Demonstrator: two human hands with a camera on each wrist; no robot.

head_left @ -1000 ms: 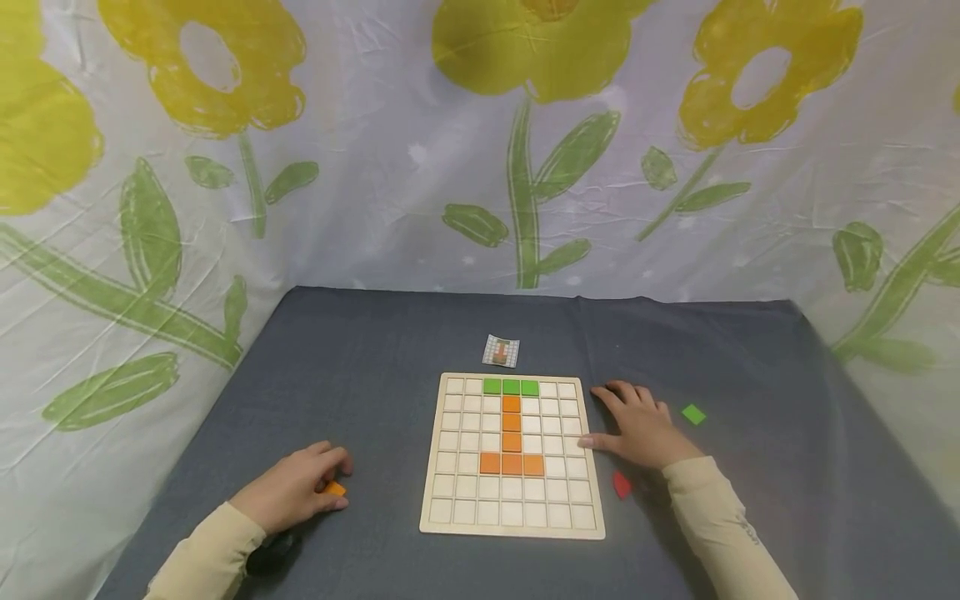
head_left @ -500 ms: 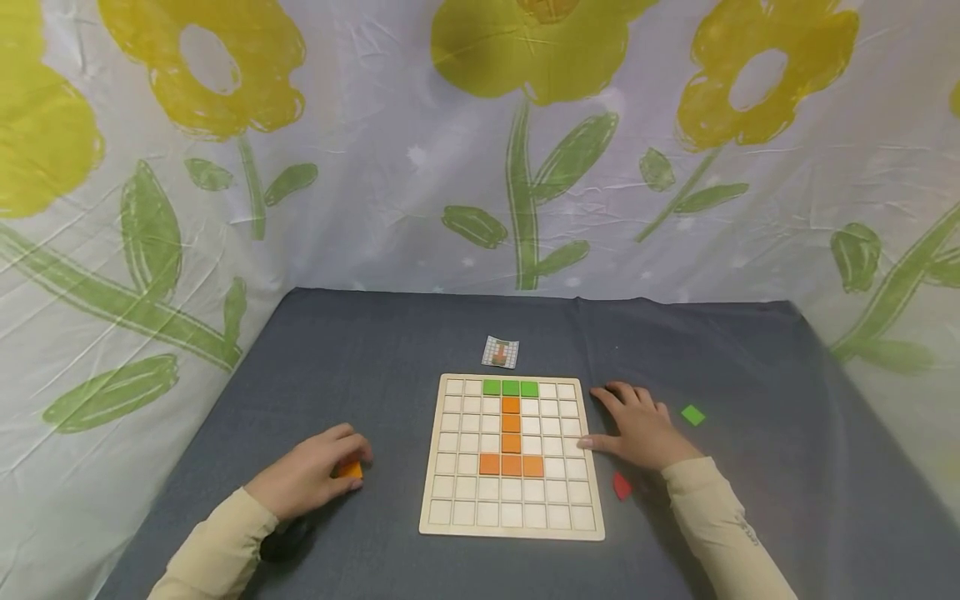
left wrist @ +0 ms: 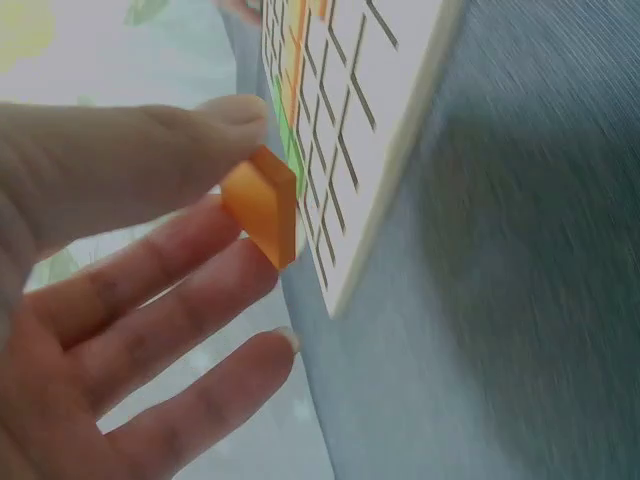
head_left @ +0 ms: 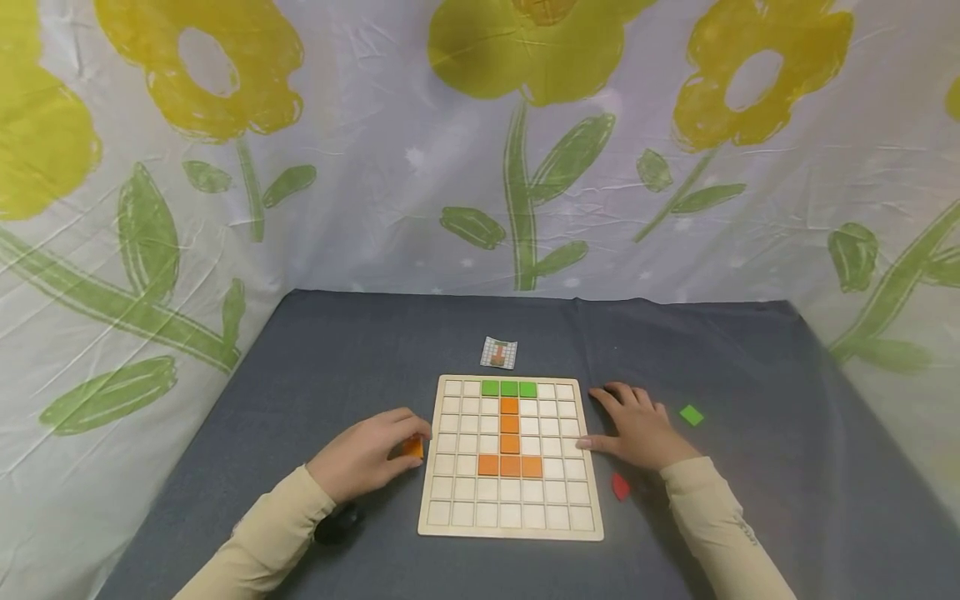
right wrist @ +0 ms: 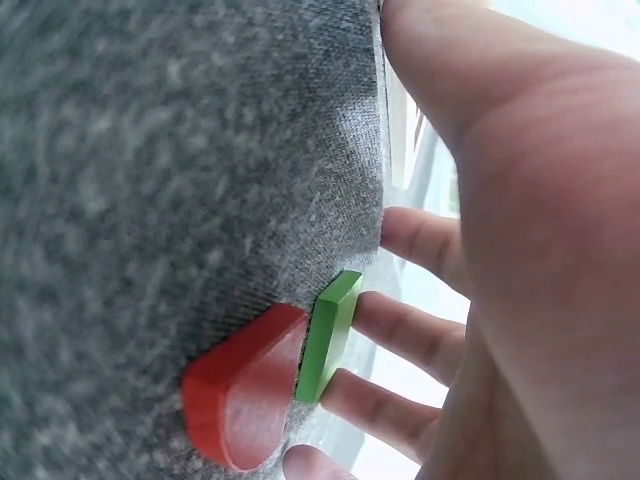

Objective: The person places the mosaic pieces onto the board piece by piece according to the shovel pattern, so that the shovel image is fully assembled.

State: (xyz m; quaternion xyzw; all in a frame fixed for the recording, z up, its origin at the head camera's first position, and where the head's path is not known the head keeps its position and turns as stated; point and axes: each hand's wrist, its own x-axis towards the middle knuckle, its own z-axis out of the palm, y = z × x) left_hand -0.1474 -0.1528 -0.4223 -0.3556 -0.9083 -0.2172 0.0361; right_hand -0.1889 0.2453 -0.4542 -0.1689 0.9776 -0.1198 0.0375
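My left hand (head_left: 369, 454) pinches an orange tile (left wrist: 262, 205) between thumb and fingers, at the left edge of the wooden grid board (head_left: 465, 521). On the board, green tiles (head_left: 509, 389) fill part of the top row, and orange tiles (head_left: 509, 444) form a column with a short row at its foot. My right hand (head_left: 643, 429) lies at the board's right edge, thumb touching the rim and fingers spread on the cloth. A red piece (right wrist: 245, 390) with a rounded side and a loose green tile (head_left: 692, 415) lie near that hand.
Behind the board lies a small card (head_left: 498, 352) printed with a grid pattern. Dark grey cloth (head_left: 360, 350) covers the table. A flower-patterned curtain (head_left: 375, 167) rises behind and at both sides.
My left hand has carried the orange tile rightward and slightly away from me, up to the board's left edge. The right hand stays in place.
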